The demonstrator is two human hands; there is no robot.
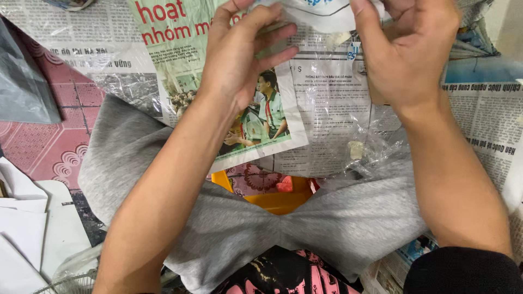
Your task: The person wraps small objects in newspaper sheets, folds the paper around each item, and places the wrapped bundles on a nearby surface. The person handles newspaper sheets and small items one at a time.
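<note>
Both my hands are raised at the top of the head view, over newspaper sheets [321,103] spread on the floor. My left hand [239,51] and my right hand [406,49] each pinch an edge of a white and clear plastic bag [318,13], which runs out of the frame at the top. A crumpled clear plastic wrapper [359,144] lies on the newspaper below my right hand. My forearms cross over my knees in grey shorts [239,228].
A yellow plastic stool edge [278,201] shows between my legs. Red patterned floor tiles [49,141] lie at left, with white paper sheets [32,228] at lower left and a grey plastic bag [22,81] at the left edge.
</note>
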